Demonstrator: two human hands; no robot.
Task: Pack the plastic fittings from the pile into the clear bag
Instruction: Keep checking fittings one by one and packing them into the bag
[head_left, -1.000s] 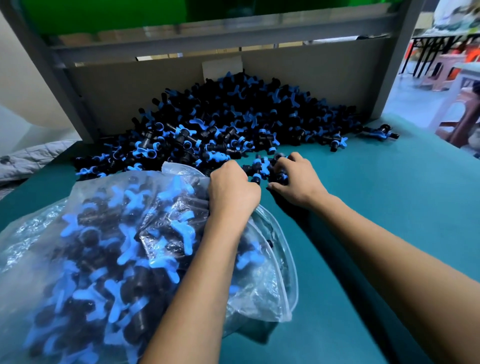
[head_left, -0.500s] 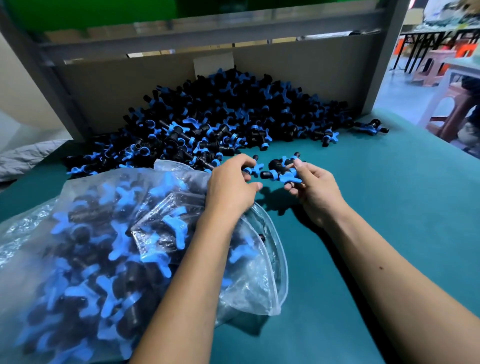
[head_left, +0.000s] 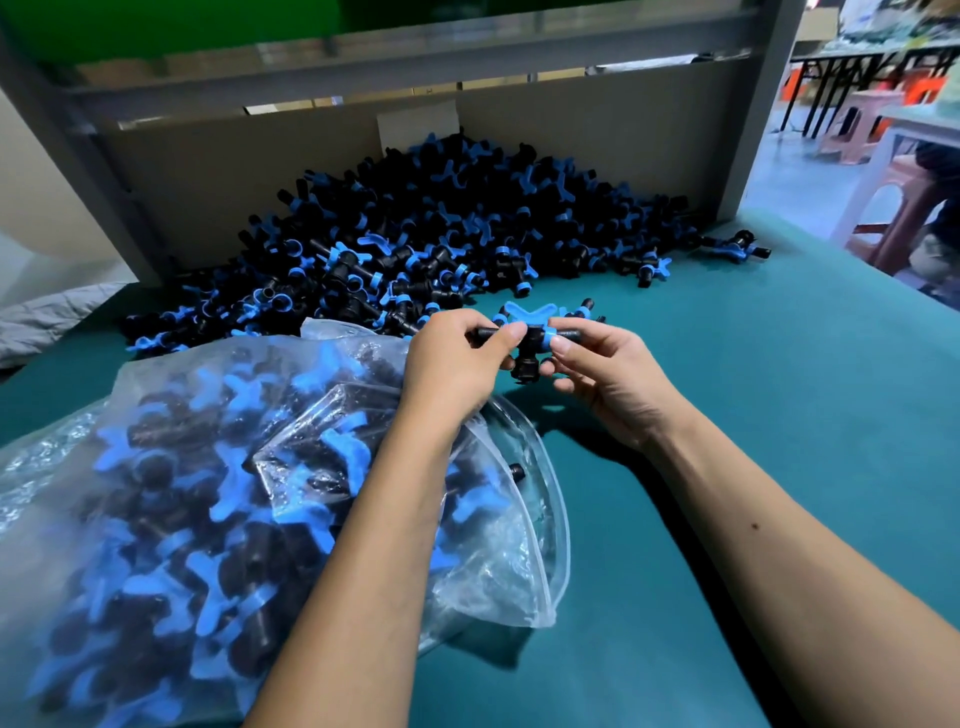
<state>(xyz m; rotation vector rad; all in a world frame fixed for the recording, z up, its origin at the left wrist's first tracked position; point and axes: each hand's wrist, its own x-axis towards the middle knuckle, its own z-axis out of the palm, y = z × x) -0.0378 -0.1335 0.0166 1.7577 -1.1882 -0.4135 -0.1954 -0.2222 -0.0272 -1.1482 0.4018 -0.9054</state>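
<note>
Above the crinkled clear bag's (head_left: 270, 499) open mouth, the left hand (head_left: 457, 364) and right hand (head_left: 608, 379) pinch one black-and-blue plastic fitting (head_left: 527, 332), the glossy pile (head_left: 415, 234) at twelve o'clock, bare teal counter (head_left: 779, 389) toward three.

One clear bag (head_left: 498, 561), stuffed with black-and-blue fittings too many to count; one large pile (head_left: 441, 228) of the same against the backboard, likewise uncountable; one stray fitting (head_left: 737, 248) apart at far right; two hands, left hand (head_left: 452, 364) and right hand (head_left: 608, 379), sharing a small cluster of fittings (head_left: 530, 332).
</note>
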